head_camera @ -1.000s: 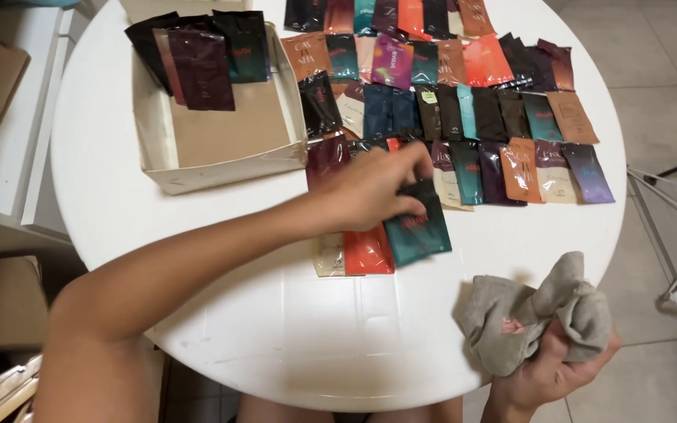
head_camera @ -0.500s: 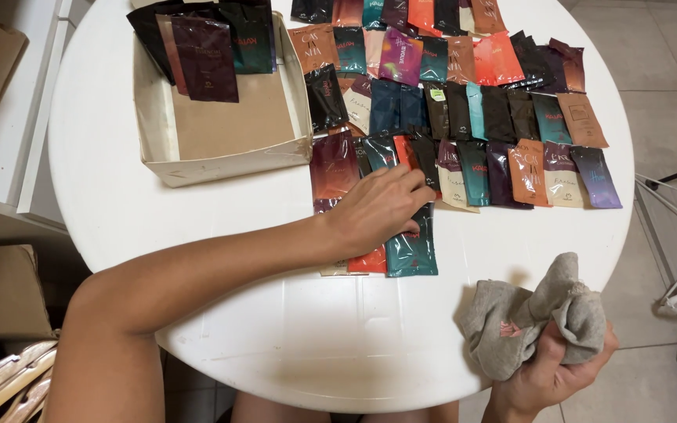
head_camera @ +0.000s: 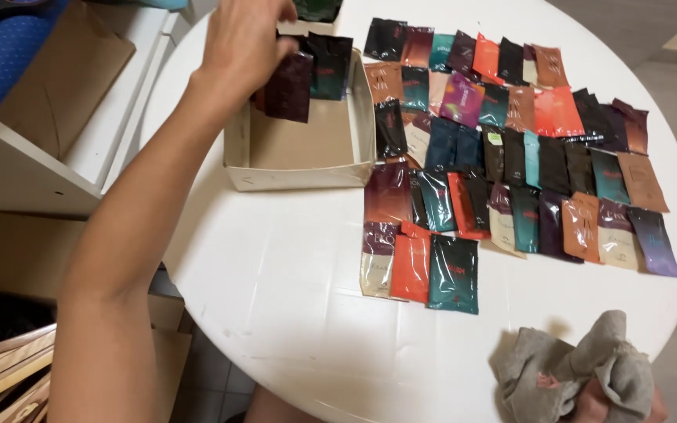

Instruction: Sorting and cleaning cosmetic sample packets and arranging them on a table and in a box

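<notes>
Over the cardboard box (head_camera: 299,164), left hand (head_camera: 244,43) holds a dark maroon sachet (head_camera: 290,86).

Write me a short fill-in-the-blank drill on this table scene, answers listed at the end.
1. The left hand reaches over the shallow cardboard ____, where dark sachets stand.
2. The right hand clutches a crumpled grey ____ at the table's near edge.
3. The rows of coloured sachets lie on a round table that is ____ in colour.
4. The teal sachet in the nearest row lies just right of an ____ one.

Missing words: box; cloth; white; orange
</notes>
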